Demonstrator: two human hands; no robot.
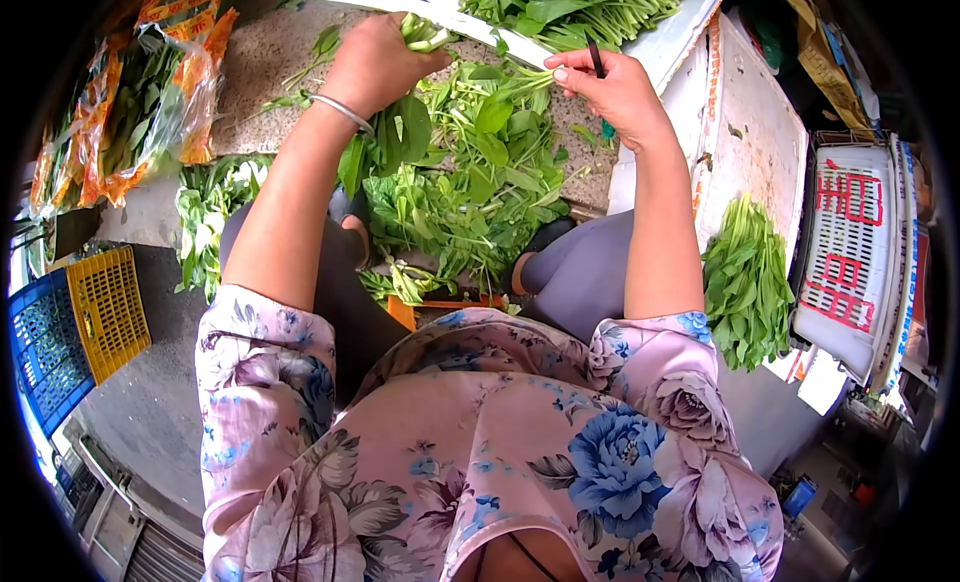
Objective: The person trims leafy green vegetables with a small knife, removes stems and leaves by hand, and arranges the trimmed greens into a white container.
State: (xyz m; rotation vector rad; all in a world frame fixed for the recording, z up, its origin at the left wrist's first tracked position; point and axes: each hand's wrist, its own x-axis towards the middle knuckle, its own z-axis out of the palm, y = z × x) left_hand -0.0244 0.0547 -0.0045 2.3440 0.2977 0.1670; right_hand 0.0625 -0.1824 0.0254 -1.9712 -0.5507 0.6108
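My left hand, with a silver bangle at its wrist, is closed round a bunch of leafy greens; pale stems stick out at the top and leaves hang below. Across from it, my right hand pinches the stem end of a leafy sprig between thumb and finger. A thin black tool, perhaps a small knife, also sits in that hand. Between and below both hands lies a loose pile of greens.
Bagged greens lie at the upper left, above a yellow crate and a blue crate. Trimmed greens fill a white foam box at the top. More greens and a white basket are at the right.
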